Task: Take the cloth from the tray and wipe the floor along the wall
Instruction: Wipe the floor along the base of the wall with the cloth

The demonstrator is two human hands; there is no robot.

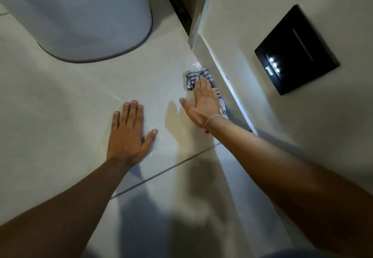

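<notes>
A blue-and-white checked cloth lies crumpled on the pale tiled floor, right against the foot of the wall. My right hand presses flat on the cloth with fingers straight, thumb spread to the left; part of the cloth shows beyond the fingertips and along the hand's wall side. My left hand rests flat on the bare tile with fingers apart, holding nothing, a hand's width left of the right hand. No tray is in view.
A large grey rounded bin or container stands on the floor at the upper left. A black panel with small lights is set in the wall at right. A wall corner edge juts just beyond the cloth. A tile joint runs under my forearms.
</notes>
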